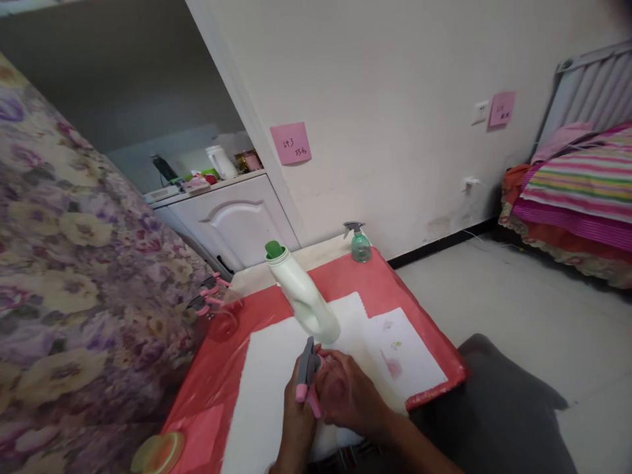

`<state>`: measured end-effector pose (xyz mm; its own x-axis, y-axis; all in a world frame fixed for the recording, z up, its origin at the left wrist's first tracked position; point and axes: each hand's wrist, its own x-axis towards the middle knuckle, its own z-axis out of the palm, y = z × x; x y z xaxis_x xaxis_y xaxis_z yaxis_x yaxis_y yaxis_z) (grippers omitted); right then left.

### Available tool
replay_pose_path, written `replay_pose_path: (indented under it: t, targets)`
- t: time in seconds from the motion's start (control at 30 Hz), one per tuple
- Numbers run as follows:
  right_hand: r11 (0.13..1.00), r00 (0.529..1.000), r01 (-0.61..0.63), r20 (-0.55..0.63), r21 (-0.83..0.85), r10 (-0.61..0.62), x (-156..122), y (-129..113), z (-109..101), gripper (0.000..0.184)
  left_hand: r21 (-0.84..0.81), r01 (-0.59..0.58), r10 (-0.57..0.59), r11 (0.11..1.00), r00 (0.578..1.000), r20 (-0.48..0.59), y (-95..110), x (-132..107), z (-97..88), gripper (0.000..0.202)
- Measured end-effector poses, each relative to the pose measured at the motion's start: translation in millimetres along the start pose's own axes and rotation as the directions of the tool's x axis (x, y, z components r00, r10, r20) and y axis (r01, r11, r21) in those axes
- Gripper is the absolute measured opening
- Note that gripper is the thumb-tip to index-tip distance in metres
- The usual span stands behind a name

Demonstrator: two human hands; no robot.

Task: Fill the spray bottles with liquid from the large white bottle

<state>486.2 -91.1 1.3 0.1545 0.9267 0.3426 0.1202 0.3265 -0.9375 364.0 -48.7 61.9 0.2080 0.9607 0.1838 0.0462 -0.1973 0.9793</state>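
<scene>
Close to my body, a small spray bottle (336, 394) with a clear pinkish body and a grey and pink trigger head (307, 372) is tilted between my two hands. My right hand (363, 401) is closed around its body. My left hand (297, 418) is closed at the trigger head, its fingers partly hidden behind it. Just beyond my hands stands a large pale jug-like bottle (301, 289) with a handle and something green in its uncapped mouth (274, 249). White paper (266, 375) lies under it.
Two pink-headed spray bottles (217, 306) stand at the table's left edge, by a floral curtain (89, 263). A green spray bottle (361, 247) is at the far corner. The red-covered table (395, 283) also holds a printed sheet (407, 352) and a round yellowish lid-like item (158, 454).
</scene>
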Motion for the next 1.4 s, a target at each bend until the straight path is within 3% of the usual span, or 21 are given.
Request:
replay_pose_path:
  t: [0.2, 0.4, 0.53, 0.77, 0.9, 1.2, 1.4]
  targets:
    - [0.999, 0.999, -0.038, 0.001, -0.015, 0.038, -2, 4, -6, 0.109, 0.024, -0.031, 0.031, 0.999, 0.999, -0.021, 24, -1, 0.3, 0.044]
    - [0.996, 0.999, 0.026, -0.032, 0.086, -0.023, -8, -11, -14, 0.098, 0.146, -0.076, 0.083, 0.986, 0.996, -0.041, 57, -2, 3.4, 0.033]
    - [0.989, 0.995, 0.101, -0.038, 0.104, -0.097, -14, -17, -18, 0.094, 0.189, -0.071, 0.081, 0.979, 0.996, -0.047, 69, -7, 4.3, 0.028]
    - [0.985, 0.986, 0.168, -0.031, 0.043, -0.166, -17, -21, -21, 0.087, 0.210, -0.081, 0.086, 0.974, 0.996, -0.015, 72, -9, -0.1, 0.032]
    - [0.988, 0.989, 0.148, -0.036, 0.038, -0.147, -17, -20, -22, 0.091, 0.188, -0.067, 0.069, 0.980, 0.998, -0.001, 74, -8, 1.1, 0.033]
    - [0.990, 0.986, 0.140, -0.087, -0.020, -0.141, -20, -17, -21, 0.095, 0.155, 0.022, -0.024, 0.988, 1.000, 0.010, 58, -9, 0.3, 0.029]
    - [0.994, 0.990, 0.111, -0.090, -0.002, -0.111, -19, -18, -19, 0.089, 0.112, 0.088, -0.082, 0.990, 0.995, -0.053, 59, -10, 2.7, 0.036]
